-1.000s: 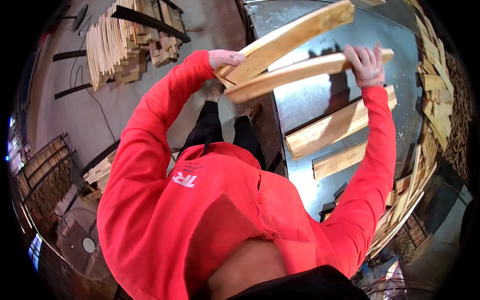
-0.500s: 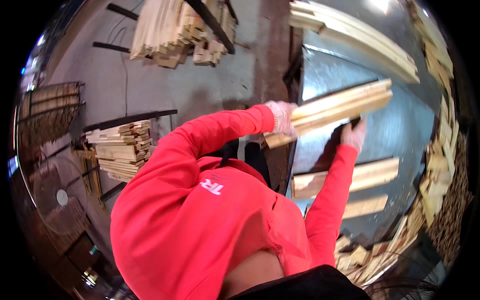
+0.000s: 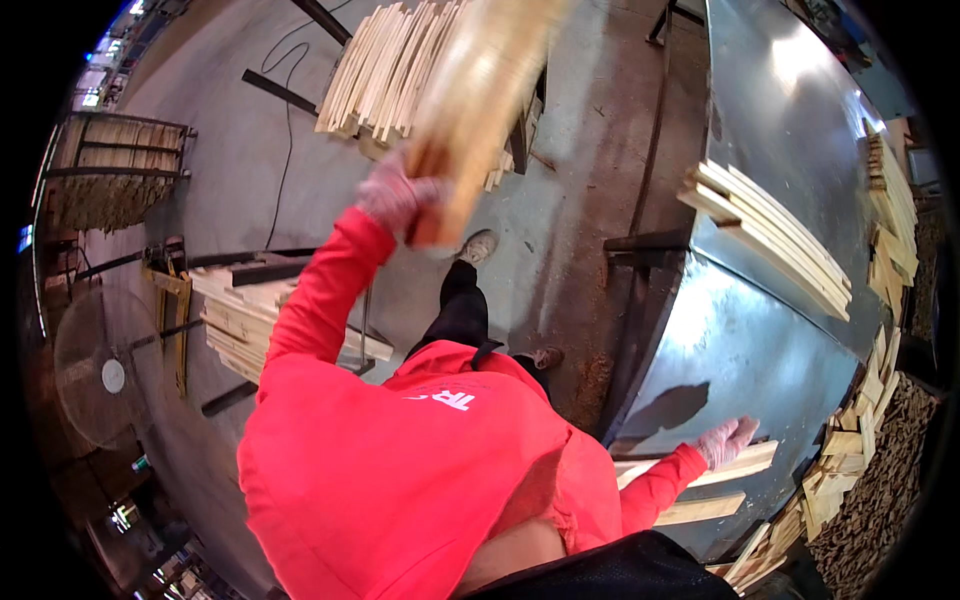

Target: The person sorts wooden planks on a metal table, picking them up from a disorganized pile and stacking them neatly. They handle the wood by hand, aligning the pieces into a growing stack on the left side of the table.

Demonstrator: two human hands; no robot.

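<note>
My left hand (image 3: 398, 190), in a pale glove, is closed round the near end of a wooden board (image 3: 490, 95). The board tilts up and away, smeared by motion; whether it is one piece or a few together I cannot tell. My right hand (image 3: 728, 443), also gloved, holds nothing, and its fingers reach out over the metal table (image 3: 740, 320). Beneath and beside that hand lie a board (image 3: 745, 464) and a shorter board (image 3: 705, 508). A small stack of boards (image 3: 770, 235) rests farther off on the table.
Behind the raised board, a large pile of boards (image 3: 385, 70) stands on a dark metal frame. Another stack (image 3: 235, 325) is at the left, near a round fan (image 3: 105, 370). Offcuts (image 3: 845, 455) heap along the table's far right side. A cable (image 3: 290, 130) lies on the floor.
My left hand has carried the board off the table, leftward and up toward the large pile. My right hand has come away from it, nearer to the boards on the table. My view has turned left.
</note>
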